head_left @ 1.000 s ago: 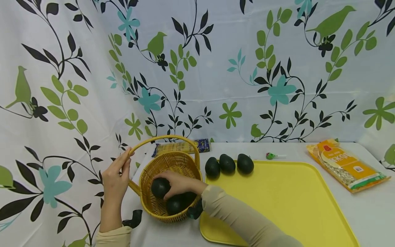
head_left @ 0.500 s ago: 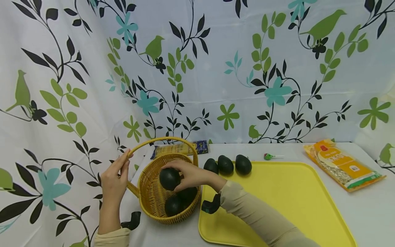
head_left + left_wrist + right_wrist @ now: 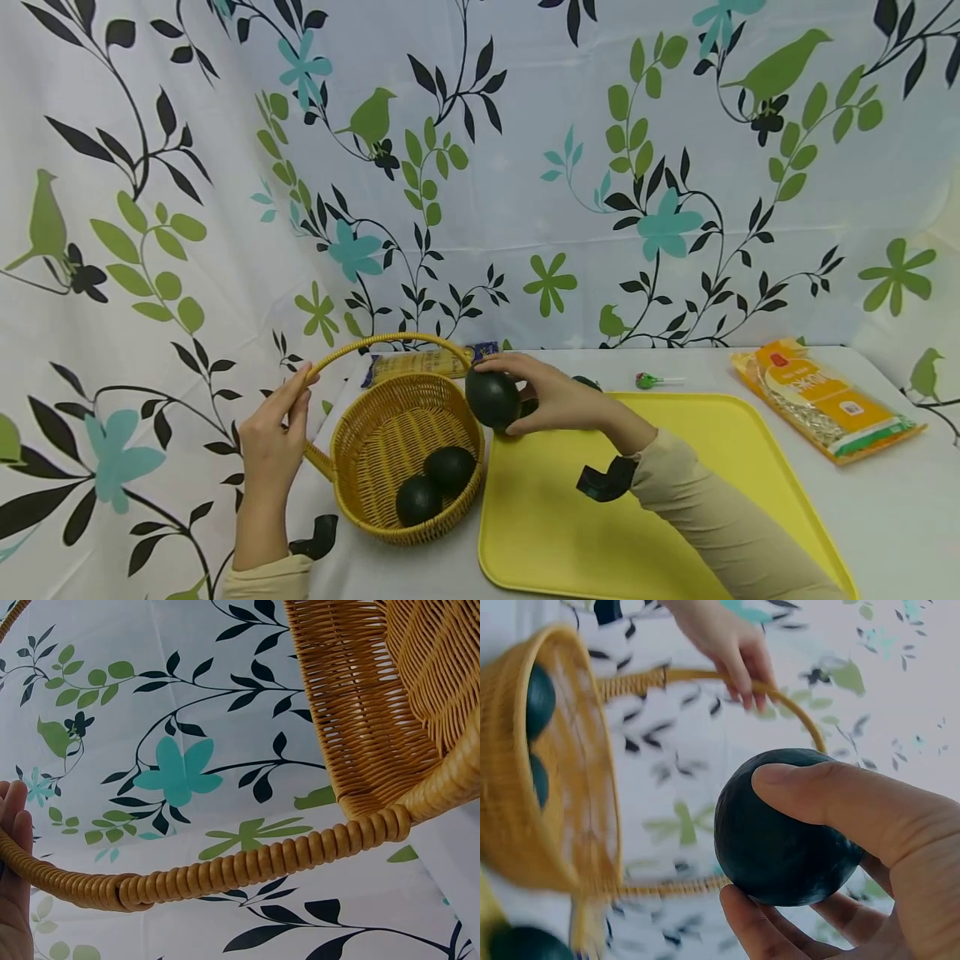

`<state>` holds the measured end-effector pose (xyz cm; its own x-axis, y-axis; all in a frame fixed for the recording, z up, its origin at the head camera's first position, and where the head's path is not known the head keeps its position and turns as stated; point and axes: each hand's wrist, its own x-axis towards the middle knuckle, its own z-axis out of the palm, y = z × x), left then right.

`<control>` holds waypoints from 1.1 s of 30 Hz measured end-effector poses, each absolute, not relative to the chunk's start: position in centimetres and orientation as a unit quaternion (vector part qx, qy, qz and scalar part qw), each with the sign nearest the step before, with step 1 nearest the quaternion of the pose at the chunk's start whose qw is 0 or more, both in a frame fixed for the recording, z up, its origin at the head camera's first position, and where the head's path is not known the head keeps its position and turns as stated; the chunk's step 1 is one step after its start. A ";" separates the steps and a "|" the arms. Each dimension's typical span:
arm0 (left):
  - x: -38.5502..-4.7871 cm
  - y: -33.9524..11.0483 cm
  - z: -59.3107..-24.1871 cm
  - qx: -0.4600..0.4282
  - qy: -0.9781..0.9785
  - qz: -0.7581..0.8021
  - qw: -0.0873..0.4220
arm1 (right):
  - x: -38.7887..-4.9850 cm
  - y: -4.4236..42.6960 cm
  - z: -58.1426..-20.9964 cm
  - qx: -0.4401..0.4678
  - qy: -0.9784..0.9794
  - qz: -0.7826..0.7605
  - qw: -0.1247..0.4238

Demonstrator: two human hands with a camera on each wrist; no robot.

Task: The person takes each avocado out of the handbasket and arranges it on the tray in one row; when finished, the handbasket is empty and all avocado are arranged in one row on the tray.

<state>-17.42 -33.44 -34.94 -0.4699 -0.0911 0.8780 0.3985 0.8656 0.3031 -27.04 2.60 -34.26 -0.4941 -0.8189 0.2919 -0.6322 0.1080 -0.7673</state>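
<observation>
The left hand is gripping the handle of a wicker basket; the right hand is grasping an avocado near the basket's right rim, and two avocados are lying inside.

Big cloth: a white sheet hangs behind the table and down the left side, with soft folds.
Birds: green ones are printed on it.
Flowers: some blue, some green.
Leaves: black and green, on thin curly stems.
Table: a white top, its back edge near the sheet.
Light: soft and pale.
</observation>
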 end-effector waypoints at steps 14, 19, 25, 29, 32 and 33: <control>-17.5 -33.4 -34.9 -0.098 -0.819 -0.243 0.511 | -30.5 13.7 -34.0 -0.393 0.806 -0.443 0.003; -17.5 -33.4 -35.0 -0.098 -0.815 -0.242 0.517 | -31.4 15.6 -34.4 -0.358 0.817 -0.451 0.000; -17.4 -33.4 -35.0 -0.091 -0.824 -0.236 0.508 | -32.3 16.7 -35.4 -0.324 0.833 -0.449 0.004; -17.2 -33.5 -34.8 -0.081 -0.837 -0.233 0.488 | -32.8 17.3 -36.2 -0.306 0.841 -0.447 0.011; -17.2 -33.5 -34.8 -0.078 -0.840 -0.231 0.485 | -33.2 17.7 -36.9 -0.296 0.846 -0.444 0.015; -17.2 -33.5 -34.8 -0.079 -0.840 -0.231 0.485 | -33.4 17.9 -37.2 -0.293 0.847 -0.444 0.017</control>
<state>-17.20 -33.48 -34.79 -0.5179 -0.0918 0.8505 0.3562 0.8808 0.3119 -33.37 17.88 -37.15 -0.8276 -0.5112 0.2319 -0.4814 0.4339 -0.7616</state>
